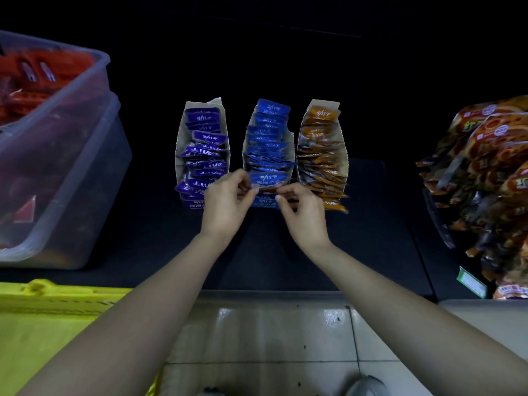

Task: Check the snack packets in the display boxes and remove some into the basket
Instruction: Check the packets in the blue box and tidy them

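Three cardboard display boxes stand side by side on a dark shelf: a left box [179, 144] of purple packets, a middle box [291, 138] of blue packets and a right box [344, 155] of orange packets. My left hand [225, 207] and my right hand [303, 215] both pinch the lower edge of one blue packet [267, 178] at the front of the middle box. The yellow basket [43, 315] sits at the lower left, below the shelf.
A clear plastic bin [71, 167] holding red packets stands on the shelf at the left. Large orange snack bags [485, 181] are stacked at the right with a green price tag [471, 281]. Tiled floor [271, 338] lies below the shelf edge.
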Demonstrator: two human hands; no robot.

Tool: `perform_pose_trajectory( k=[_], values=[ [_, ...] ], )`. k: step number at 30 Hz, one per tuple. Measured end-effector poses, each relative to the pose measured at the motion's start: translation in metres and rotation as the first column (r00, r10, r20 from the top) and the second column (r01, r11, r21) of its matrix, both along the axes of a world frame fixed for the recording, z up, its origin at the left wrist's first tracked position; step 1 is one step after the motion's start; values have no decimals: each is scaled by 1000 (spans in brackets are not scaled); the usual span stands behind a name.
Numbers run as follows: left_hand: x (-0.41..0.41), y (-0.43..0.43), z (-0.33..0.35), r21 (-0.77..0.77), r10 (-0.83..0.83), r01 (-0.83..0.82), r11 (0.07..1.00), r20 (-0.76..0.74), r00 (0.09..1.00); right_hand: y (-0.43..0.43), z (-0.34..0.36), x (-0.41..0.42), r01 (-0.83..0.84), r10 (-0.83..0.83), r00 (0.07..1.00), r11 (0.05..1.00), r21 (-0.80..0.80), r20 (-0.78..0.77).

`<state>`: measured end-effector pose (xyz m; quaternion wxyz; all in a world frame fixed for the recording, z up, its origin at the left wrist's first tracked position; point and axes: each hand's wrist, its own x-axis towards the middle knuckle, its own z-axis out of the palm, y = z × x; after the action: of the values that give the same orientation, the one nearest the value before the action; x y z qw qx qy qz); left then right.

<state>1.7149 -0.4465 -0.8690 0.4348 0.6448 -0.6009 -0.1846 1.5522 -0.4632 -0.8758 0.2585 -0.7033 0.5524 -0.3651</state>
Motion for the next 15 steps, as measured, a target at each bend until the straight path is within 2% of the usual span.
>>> perform_pose_trajectory(
  k=[3, 7, 15],
  values=[
    [-1, -1, 0, 9, 15, -16, 1000, 57, 998, -3, -2, 1, 3, -1, 998, 1000, 26, -69],
    [-2, 7, 3, -64, -16, 17, 998, 19, 1000, -3, 1, 2, 7, -1, 995, 998, 60, -100],
    [-4, 4, 8, -20, -4, 6, 1000, 79, 997, 5, 13, 0, 20, -16, 984, 1000, -23, 179]
  ],
)
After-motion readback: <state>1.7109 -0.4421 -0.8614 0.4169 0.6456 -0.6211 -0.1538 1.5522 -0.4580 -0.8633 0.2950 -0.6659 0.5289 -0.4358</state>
